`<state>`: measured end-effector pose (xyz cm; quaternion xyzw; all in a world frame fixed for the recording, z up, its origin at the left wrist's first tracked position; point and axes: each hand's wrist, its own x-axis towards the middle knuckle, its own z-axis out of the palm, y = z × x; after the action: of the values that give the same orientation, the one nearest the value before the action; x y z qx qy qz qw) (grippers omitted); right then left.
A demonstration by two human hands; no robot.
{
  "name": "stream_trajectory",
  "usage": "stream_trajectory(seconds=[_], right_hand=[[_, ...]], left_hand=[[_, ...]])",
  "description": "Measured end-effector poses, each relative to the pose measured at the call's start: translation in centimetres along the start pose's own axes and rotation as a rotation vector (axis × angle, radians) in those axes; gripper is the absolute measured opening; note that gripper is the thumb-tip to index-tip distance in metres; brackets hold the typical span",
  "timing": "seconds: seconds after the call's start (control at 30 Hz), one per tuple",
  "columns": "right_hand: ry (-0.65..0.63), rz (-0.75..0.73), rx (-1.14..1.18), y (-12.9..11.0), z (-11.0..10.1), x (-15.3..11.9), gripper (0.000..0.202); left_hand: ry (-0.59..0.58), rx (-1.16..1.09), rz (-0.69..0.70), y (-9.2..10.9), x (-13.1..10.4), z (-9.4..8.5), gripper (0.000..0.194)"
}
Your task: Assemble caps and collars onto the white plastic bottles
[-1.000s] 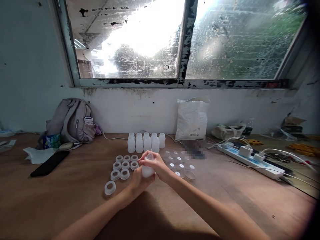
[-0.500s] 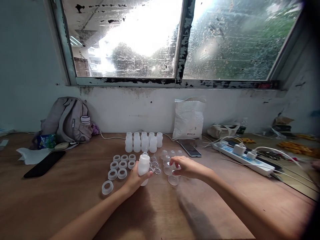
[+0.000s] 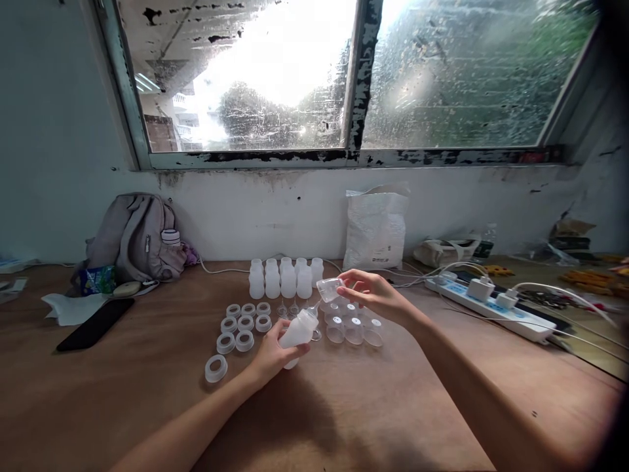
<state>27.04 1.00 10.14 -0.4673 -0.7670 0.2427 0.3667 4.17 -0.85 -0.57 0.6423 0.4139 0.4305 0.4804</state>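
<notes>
Nearest, left hand (image 3: 269, 357) clamped around a small white bottle (image 3: 298, 330), tilted, neck toward the other hand. Just beyond, right hand (image 3: 373, 296) pinches a clear cap (image 3: 329, 288) above loose clear caps (image 3: 354, 328). White rings (image 3: 240, 324) left of the bottle. Farther, upright bottles (image 3: 286, 280).

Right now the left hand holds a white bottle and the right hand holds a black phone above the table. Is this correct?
Not quite. The head view shows the right hand holding a clear cap, not a phone. The left hand does hold the white bottle above the table.
</notes>
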Motion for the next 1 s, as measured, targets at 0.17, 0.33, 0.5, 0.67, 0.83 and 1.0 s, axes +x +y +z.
stream_trajectory(seconds=[0.17, 0.33, 0.5, 0.67, 0.83, 1.0], right_hand=[[-0.006, 0.021, 0.046, 0.3, 1.2, 0.4, 0.033], [-0.04, 0.051, 0.126, 1.6, 2.6, 0.7, 0.035], [-0.076, 0.053, 0.172, 1.9, 3.9, 0.5, 0.036], [-0.07, 0.031, 0.155, 1.8, 4.3, 0.2, 0.035], [-0.075, 0.012, 0.119, 2.1, 4.3, 0.0, 0.035], [-0.135, 0.006, 0.173, 2.5, 4.5, 0.0, 0.035]], left_hand=[[0.048, 0.067, 0.034, -0.3, 0.2, -0.1, 0.04], [0.094, 0.123, 0.084, -0.4, 0.4, -0.2, 0.039], [0.108, 0.134, 0.081, -0.3, 0.3, -0.1, 0.038], [0.107, 0.151, 0.09, -0.2, 0.3, -0.1, 0.036], [0.112, 0.165, 0.087, -0.5, 0.4, 0.0, 0.036], [0.096, 0.164, 0.095, -0.5, 0.3, 0.1, 0.035]])
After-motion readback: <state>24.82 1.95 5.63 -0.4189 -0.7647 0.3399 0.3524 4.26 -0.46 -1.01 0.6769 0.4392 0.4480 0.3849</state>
